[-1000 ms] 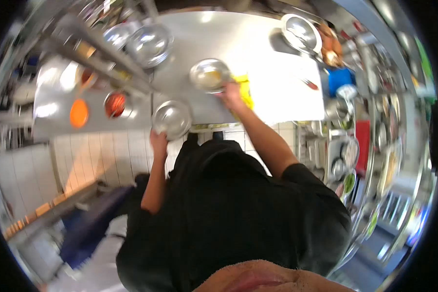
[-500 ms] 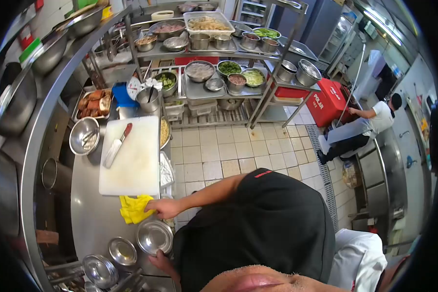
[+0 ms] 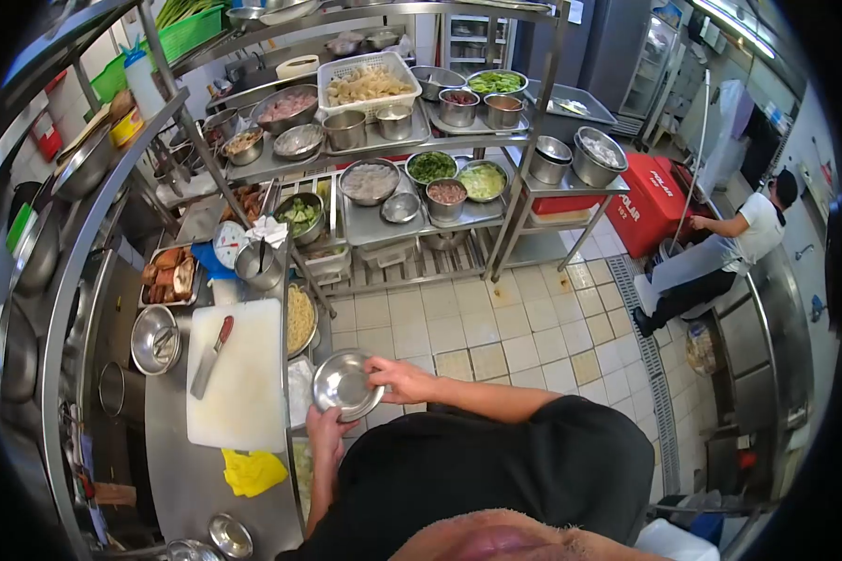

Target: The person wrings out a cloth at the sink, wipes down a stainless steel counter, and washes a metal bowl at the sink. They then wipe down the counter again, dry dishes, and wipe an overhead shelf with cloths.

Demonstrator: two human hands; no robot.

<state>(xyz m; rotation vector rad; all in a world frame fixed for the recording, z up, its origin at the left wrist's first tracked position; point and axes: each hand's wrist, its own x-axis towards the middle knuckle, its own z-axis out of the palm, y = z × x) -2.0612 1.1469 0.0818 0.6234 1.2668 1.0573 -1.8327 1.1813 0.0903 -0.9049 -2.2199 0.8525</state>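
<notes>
A shallow steel bowl [image 3: 348, 384] is held between my two hands, past the edge of the steel counter. My left hand [image 3: 327, 434] grips its near rim from below. On the bowl's right rim my right hand [image 3: 398, 381] is closed, thumb over the edge. To the left lies a white cutting board [image 3: 239, 393] with a red-handled knife [image 3: 212, 358] on it. A crumpled yellow cloth [image 3: 254, 472] rests just below the board. Another small steel bowl [image 3: 230, 535] sits at the bottom of the counter.
A steel rack [image 3: 500, 220] ahead holds bowls and trays of food. At the right, a person [image 3: 720, 245] in white stands by a red cooler [image 3: 647, 201]. Beyond the board are a tray of browned meat [image 3: 170, 276] and a bowl with tongs [image 3: 156, 341]. White tiled floor [image 3: 458, 327] lies between.
The view has turned right, toward the rack. My right hand has left the yellow cloth and taken the bowl's rim. The bowl has moved away from the counter, up beside the board's lower right.
</notes>
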